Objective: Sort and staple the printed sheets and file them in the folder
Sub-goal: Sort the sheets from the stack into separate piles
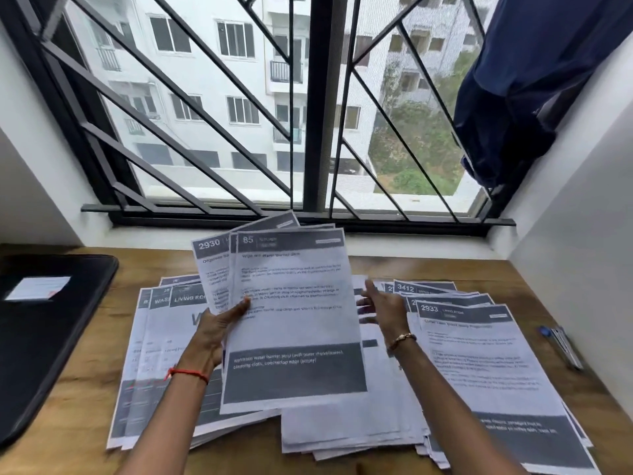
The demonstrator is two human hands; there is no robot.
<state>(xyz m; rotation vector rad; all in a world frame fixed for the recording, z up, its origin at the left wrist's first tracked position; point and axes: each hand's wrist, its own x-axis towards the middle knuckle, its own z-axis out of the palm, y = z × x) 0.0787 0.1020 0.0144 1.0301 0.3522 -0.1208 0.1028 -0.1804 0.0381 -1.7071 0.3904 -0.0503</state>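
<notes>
Several printed sheets (291, 320) fan out, pinched in the left hand (219, 323). Fingers of the right hand (380, 306) spread wide, holding nothing.

- Left grip (219, 325): holds fanned printed sheets (291, 320), raised.
- Right grip (382, 308): fingers straight, partly behind those sheets.
- Worktop (87, 382), wooden: loose sheets (479, 365) spread; black folder (44, 337) at left.

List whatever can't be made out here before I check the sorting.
All head view.
- held sheets: body text blurred; back ones covered by the front sheet.
- middle pile: mostly hidden behind the held sheets and left hand.
- black folder: cut by the left edge; its label too small to read.
- item at the table's right: blurred, stapler or pens unclear.
</notes>
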